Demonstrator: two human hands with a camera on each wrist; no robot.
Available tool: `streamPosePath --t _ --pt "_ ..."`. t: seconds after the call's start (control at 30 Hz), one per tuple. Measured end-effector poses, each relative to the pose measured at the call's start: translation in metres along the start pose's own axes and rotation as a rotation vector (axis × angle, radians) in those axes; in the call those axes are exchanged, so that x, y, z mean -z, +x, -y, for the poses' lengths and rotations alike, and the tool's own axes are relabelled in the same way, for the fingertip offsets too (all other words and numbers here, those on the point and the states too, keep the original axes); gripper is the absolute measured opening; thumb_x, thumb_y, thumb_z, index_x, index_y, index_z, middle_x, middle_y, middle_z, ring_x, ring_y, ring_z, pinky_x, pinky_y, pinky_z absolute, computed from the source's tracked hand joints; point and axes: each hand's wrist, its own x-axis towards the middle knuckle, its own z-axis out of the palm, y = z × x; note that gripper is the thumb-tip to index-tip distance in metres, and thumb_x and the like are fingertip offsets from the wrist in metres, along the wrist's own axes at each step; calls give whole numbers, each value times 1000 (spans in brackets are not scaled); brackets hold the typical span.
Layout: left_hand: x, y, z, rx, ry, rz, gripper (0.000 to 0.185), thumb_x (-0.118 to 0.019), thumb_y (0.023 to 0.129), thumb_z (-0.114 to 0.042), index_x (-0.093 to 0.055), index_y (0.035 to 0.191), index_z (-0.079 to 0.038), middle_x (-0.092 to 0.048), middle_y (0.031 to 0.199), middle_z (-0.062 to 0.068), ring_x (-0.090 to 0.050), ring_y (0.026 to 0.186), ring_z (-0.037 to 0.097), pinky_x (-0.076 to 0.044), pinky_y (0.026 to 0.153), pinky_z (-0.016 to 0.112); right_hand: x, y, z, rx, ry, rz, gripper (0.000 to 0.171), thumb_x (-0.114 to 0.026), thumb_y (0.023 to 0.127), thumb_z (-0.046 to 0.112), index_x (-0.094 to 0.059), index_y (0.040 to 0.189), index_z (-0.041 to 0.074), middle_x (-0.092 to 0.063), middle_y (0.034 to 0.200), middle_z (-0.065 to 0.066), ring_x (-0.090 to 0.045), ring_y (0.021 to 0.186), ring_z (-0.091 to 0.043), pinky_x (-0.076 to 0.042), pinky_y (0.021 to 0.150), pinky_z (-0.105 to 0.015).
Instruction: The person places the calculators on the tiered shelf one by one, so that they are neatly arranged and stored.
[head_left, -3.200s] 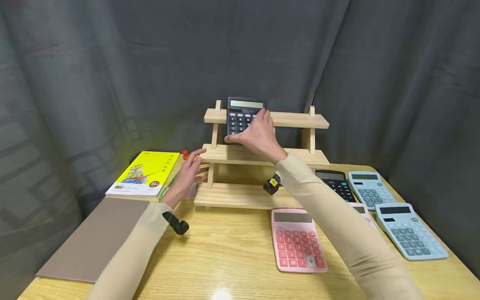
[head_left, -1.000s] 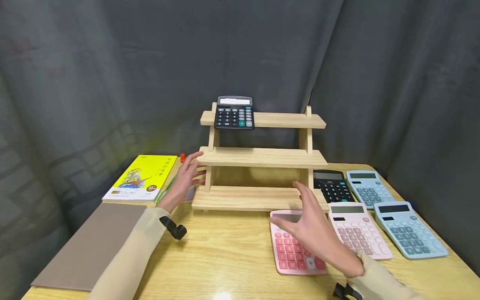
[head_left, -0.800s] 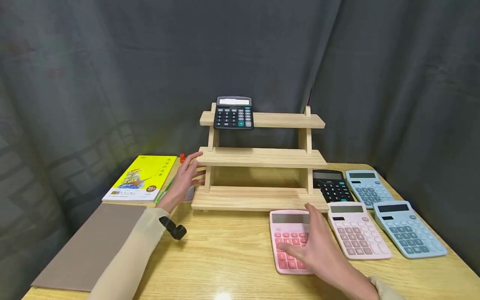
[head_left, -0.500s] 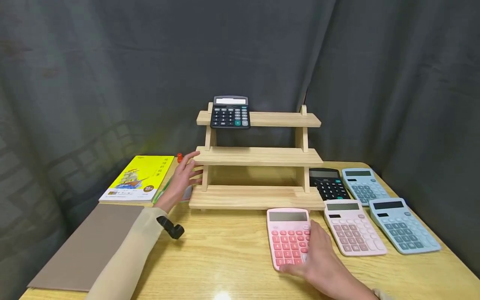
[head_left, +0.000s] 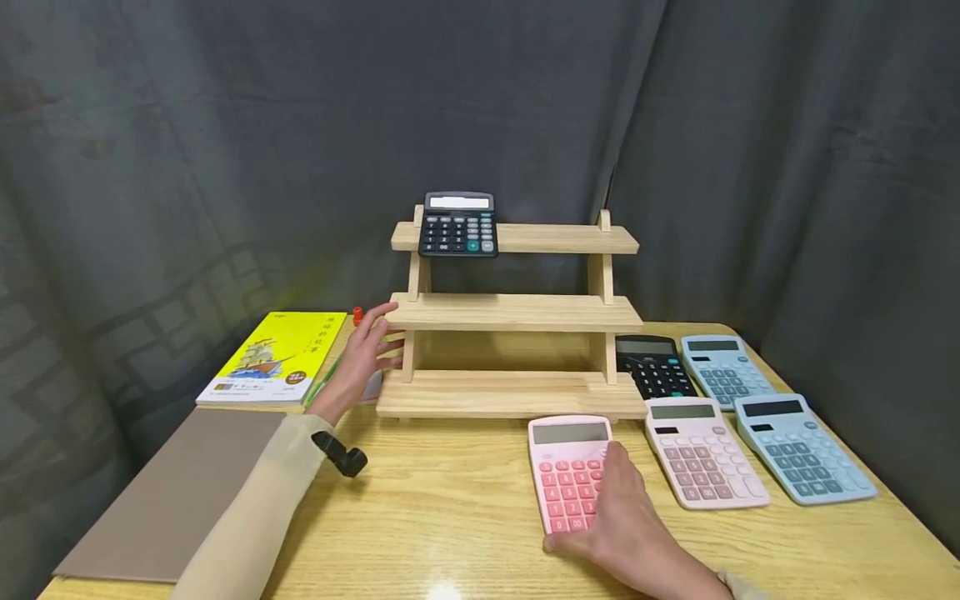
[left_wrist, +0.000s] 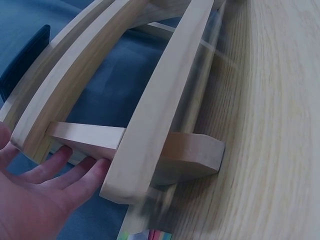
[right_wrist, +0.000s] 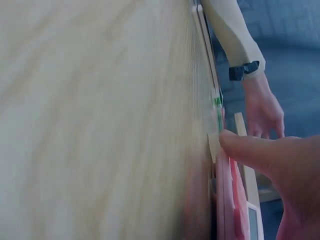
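Note:
A pink calculator with red keys (head_left: 564,482) lies in front of a three-tier wooden display rack (head_left: 517,312). My right hand (head_left: 633,529) grips its lower right corner, thumb at the bottom edge and fingers along the right side. The right wrist view shows the thumb against the edge of the pink calculator (right_wrist: 227,200); the other fingers are mostly hidden. At the rack's left end, my left hand (head_left: 356,362) touches the middle shelf and side support with extended fingers, seen closer in the left wrist view. A black calculator (head_left: 457,225) leans on the top tier's left side.
Right of the rack lie a pale pink calculator (head_left: 703,454), two light blue calculators (head_left: 802,450) and another black calculator (head_left: 652,367). On the left are a yellow book (head_left: 277,358) and a brown board (head_left: 172,492). A grey curtain (head_left: 300,150) hangs behind the table.
My right hand has let go of the black calculator on the top tier, come down to the pink calculator and taken hold of it, shifting it slightly left. The left hand stays at the rack.

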Motion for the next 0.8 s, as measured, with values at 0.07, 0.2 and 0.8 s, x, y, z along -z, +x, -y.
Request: streamPosePath --t 0.07,0.2,0.8 --pt "1 0 0 -1 1 -1 47 -36 112 -34 -33 157 -20 -42 147 24 -49 130 47 -44 103 59 -1 0 1 10 -7 4 160 -94 49 64 -3 151 -20 -9 155 -43 -16 143 -56 -20 115 -64" --pt "1 -1 0 -1 1 -2 47 -35 112 -35 -33 157 -21 -43 147 25 -49 130 47 -44 103 59 -3 -1 3 29 -26 -1 157 -92 51 64 -4 150 -20 -10 155 -44 -16 143 -57 -21 114 -64" --pt "0 1 0 3 -25 -3 47 -36 111 -36 -34 156 -21 -43 146 25 -50 130 46 -41 105 62 3 -8 6 118 -5 -132 137 -95 45 51 -28 147 -9 -49 133 -20 -49 122 -37 -40 105 -54"
